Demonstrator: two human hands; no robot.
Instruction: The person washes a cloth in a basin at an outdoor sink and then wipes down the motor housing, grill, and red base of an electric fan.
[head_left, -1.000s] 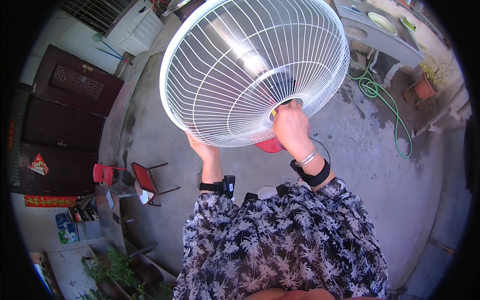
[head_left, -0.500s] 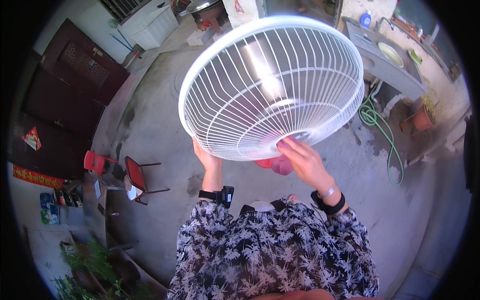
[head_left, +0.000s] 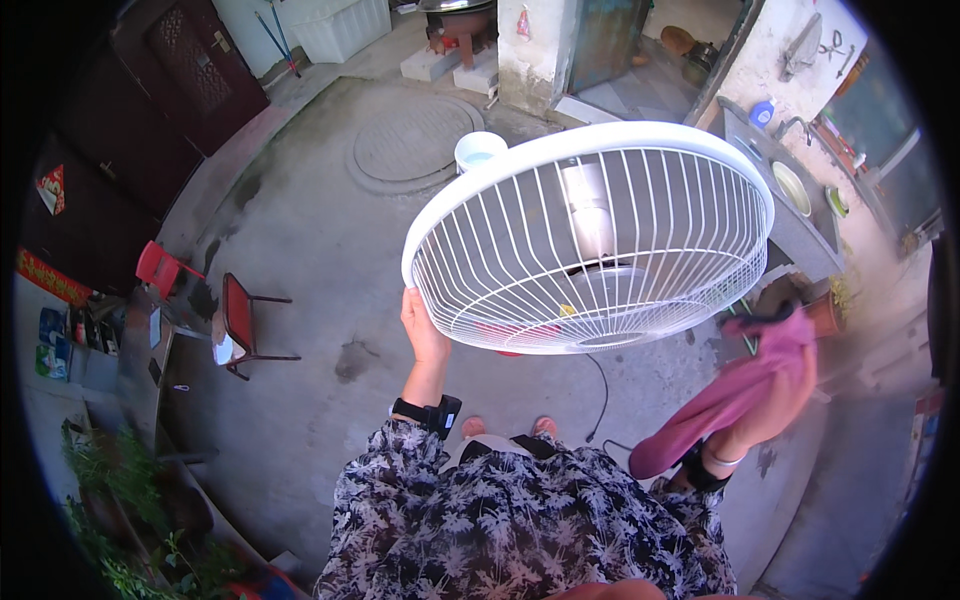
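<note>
Left hand pinches the wire guard, apparently steadying it; right hand clutches cloth, which contact would require bringing left.

White wire fan guard, round, tilted, held up; pink cloth bunched, trailing, lower right.
</note>
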